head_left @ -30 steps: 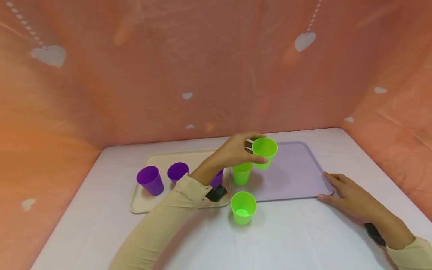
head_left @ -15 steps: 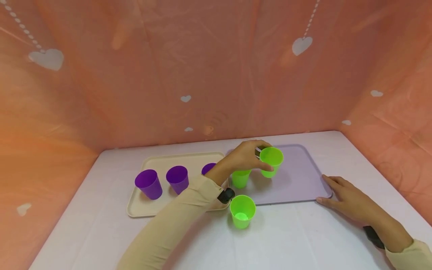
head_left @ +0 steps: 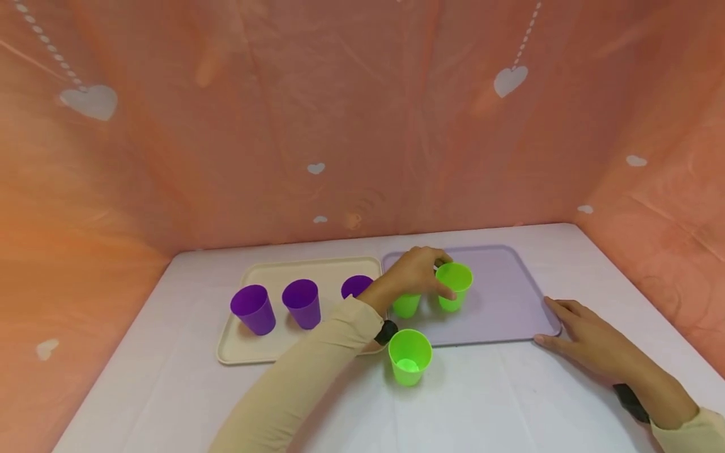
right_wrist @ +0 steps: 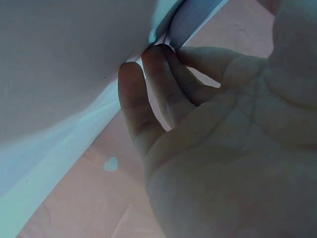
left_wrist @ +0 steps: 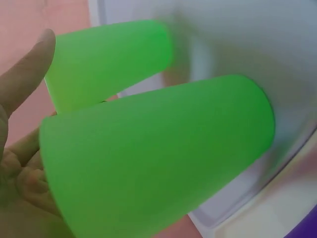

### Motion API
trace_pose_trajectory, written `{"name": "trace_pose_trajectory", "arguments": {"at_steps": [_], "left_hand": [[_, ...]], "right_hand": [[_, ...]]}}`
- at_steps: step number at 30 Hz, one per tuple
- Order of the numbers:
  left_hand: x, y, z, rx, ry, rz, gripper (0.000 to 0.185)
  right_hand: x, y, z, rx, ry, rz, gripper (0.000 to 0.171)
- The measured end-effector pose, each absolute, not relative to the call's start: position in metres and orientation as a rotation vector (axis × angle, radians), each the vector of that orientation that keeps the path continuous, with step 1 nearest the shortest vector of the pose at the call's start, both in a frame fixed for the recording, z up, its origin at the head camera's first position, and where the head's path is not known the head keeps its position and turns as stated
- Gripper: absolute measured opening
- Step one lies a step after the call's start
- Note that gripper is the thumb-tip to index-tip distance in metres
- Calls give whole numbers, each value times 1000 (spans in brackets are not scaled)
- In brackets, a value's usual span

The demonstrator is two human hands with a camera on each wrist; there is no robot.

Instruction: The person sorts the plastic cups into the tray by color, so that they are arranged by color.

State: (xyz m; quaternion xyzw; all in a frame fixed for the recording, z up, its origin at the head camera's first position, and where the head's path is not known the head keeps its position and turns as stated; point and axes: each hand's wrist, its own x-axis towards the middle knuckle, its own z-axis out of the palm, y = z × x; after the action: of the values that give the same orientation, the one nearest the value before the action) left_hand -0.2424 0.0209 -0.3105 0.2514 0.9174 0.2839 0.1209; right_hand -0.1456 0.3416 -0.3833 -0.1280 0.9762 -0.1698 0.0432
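My left hand (head_left: 418, 272) holds a lime-green cup (head_left: 455, 289) near its rim, thumb on the near side. The cup is upright, low over the lilac tray (head_left: 498, 289); whether its base touches the tray cannot be told. A second green cup (head_left: 405, 306) stands close on its left, partly hidden by my hand, and fills much of the left wrist view as the nearer cup (left_wrist: 158, 153). On the tray's front right corner rests my right hand (head_left: 591, 333), its fingertips (right_wrist: 132, 82) against the edge in the right wrist view.
A third green cup (head_left: 409, 358) stands on the white tablecloth (head_left: 481, 402) before the trays. Left of the lilac tray, a cream tray (head_left: 255, 352) bears purple cups (head_left: 255, 311) in a row. An orange cloth (head_left: 362, 126) with hearts hangs behind.
My left hand has lowered the green cup towards the lilac tray, a little to the right of the second green cup. My right hand has stayed at the tray corner.
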Motion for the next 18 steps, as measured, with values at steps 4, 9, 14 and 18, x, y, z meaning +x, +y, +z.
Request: {"name": "trace_pose_trajectory", "arguments": {"at_steps": [4,9,14,18], "left_hand": [[-243,26,-313,742,2696,796,66],[-244,38,-312,772,2720,750,65],[-244,45,-312,782,2750,684,70],[-242,40,-309,767,2751,720,77]], "right_hand": [[-144,344,-384,-393,2994,-528,94],[-142,350,-385,-388,3014,-526,93],[-141,353,-387,-377,3016,-527,93],[-143,353,-387,-385,3010,-525,93]]}}
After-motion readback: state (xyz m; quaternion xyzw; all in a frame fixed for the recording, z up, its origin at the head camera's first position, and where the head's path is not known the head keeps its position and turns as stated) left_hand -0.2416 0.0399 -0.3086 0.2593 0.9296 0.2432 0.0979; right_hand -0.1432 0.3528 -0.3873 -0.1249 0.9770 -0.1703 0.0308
